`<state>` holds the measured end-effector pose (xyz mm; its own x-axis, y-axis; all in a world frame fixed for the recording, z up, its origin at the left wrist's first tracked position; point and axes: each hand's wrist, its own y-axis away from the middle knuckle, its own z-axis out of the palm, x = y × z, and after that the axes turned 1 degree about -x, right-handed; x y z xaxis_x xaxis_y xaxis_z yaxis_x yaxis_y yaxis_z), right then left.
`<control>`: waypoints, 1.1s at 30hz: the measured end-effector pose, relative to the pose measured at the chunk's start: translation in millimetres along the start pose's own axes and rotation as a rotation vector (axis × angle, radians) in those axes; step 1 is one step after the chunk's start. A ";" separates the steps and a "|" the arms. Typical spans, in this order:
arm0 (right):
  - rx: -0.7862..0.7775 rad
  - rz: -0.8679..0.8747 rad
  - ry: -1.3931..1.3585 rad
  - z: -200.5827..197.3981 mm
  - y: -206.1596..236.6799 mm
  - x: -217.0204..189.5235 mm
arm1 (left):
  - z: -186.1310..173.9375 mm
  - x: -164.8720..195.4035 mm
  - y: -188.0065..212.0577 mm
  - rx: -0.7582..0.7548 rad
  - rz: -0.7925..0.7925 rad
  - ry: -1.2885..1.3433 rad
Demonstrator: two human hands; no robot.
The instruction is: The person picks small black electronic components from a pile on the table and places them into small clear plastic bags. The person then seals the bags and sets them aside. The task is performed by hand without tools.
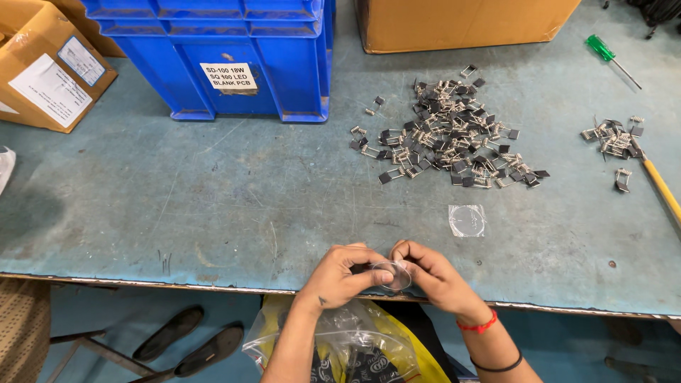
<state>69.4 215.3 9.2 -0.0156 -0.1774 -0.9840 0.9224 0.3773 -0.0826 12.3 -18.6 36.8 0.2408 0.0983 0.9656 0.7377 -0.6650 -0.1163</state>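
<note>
My left hand and my right hand meet at the near edge of the blue-green table. Both pinch a small clear plastic disc between their fingertips. A second clear disc lies flat on the table just beyond my right hand. Farther back spreads a big heap of small metal spring clips with dark tabs. A smaller cluster of the same clips lies at the far right. On my lap rests a clear plastic bag over yellow material.
A blue plastic crate stands at the back left, cardboard boxes beside it and another cardboard box at the back. A green-handled screwdriver and a yellow-handled tool lie at the right. Dark sandals sit on the floor.
</note>
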 end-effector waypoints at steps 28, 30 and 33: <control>0.438 -0.208 -0.059 18.6 -0.8 15.1 | 36.1 17.5 0.8 0.509 0.023 -0.015; 0.437 -0.206 -0.339 13.0 -2.4 15.6 | 34.3 14.5 2.0 0.500 -0.036 0.027; 0.380 -0.222 -0.532 5.4 -2.2 12.4 | 31.6 11.7 3.0 0.470 -0.040 0.089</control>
<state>69.3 207.4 -2.0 -0.1183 -0.6719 -0.7311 0.9920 -0.0476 -0.1168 37.3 4.0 40.4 0.1669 0.0397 0.9852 0.9554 -0.2535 -0.1516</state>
